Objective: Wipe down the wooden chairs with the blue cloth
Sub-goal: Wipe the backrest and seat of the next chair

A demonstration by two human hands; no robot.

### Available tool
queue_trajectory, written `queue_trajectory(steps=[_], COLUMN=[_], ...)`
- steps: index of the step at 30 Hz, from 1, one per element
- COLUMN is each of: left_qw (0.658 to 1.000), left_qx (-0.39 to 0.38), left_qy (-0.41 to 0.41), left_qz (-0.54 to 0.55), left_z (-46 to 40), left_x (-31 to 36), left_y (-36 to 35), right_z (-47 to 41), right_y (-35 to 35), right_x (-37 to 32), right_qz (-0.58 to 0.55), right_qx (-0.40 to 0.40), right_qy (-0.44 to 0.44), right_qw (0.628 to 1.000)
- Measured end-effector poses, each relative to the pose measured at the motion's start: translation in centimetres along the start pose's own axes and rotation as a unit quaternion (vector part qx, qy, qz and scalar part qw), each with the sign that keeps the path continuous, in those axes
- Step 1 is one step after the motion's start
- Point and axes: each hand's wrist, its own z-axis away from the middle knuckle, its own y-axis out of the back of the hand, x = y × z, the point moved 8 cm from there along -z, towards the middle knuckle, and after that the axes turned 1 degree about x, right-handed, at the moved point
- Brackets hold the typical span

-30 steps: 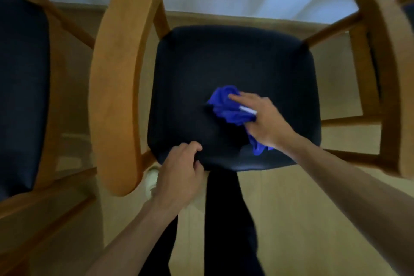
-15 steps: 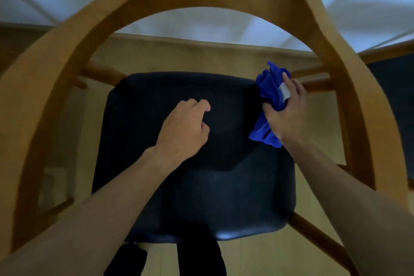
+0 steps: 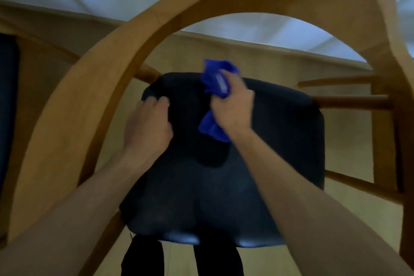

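A wooden chair (image 3: 74,105) with a curved back rail and a black padded seat (image 3: 257,175) fills the view from above. My right hand (image 3: 233,107) grips the bunched blue cloth (image 3: 216,80) near the far edge of the seat; a tail of the cloth hangs below my palm. My left hand (image 3: 147,125) rests over the far left part of the seat with its fingers curled, holding nothing that I can see.
A second chair's dark seat (image 3: 6,105) shows at the left edge. Wooden rungs and a leg (image 3: 349,102) stand to the right. Pale wooden floor and a white wall base lie beyond. My dark trouser legs (image 3: 215,260) show below the seat.
My right hand has carried the cloth from the seat's far right corner leftward to the middle of its far edge. My left hand has moved toward the far left corner. The view has shifted.
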Motion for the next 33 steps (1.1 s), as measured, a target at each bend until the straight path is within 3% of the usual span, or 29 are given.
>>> queue_trajectory(steps=[2,5,7,9,12,14,17,21,23,28,33], left_qw=[0.997,0.992,0.991,0.993,0.998,0.999,0.997,0.991,0.990,0.994,0.993], left_qx=[-0.029,-0.064,-0.067,-0.065,-0.054,-0.053,-0.048,-0.036,-0.031,-0.013,-0.003], left_qy=[0.070,0.107,0.113,0.100,0.032,-0.004,-0.053,-0.116,-0.125,-0.056,0.052], left_qz=[-0.001,-0.032,-0.036,-0.027,0.001,0.014,0.031,0.054,0.065,0.096,0.106], left_z=[1.9,4.8,6.0,6.8,7.1,6.8,6.2,5.9,6.1,7.0,9.2], left_x=[-2.8,-4.1,-4.5,-4.3,-2.3,0.0,4.5,8.4,8.3,2.8,-3.1], left_y=[-0.2,-1.3,-1.9,-2.3,-2.9,-3.7,-5.0,-5.9,-5.7,-4.2,-3.7], right_z=[1.8,5.7,6.8,6.1,3.7,3.7,5.6,9.0,9.8,8.0,7.8], right_y=[-5.4,-10.5,-10.7,-7.9,1.9,10.3,20.1,22.5,20.5,15.4,0.1], right_x=[-4.1,-6.7,-6.8,-6.7,-2.3,3.6,12.0,19.7,20.1,14.8,2.0], right_qz=[0.049,0.145,0.154,0.069,-0.066,-0.063,0.031,0.048,0.022,0.029,0.058], right_qx=[-0.122,-0.311,-0.362,-0.323,-0.113,0.027,0.120,0.137,0.150,0.146,-0.024], right_qy=[0.100,0.234,0.265,0.250,0.141,0.052,-0.071,-0.228,-0.239,-0.158,0.032], right_qw=[0.986,0.910,0.881,0.910,0.981,0.996,0.990,0.963,0.959,0.976,0.997])
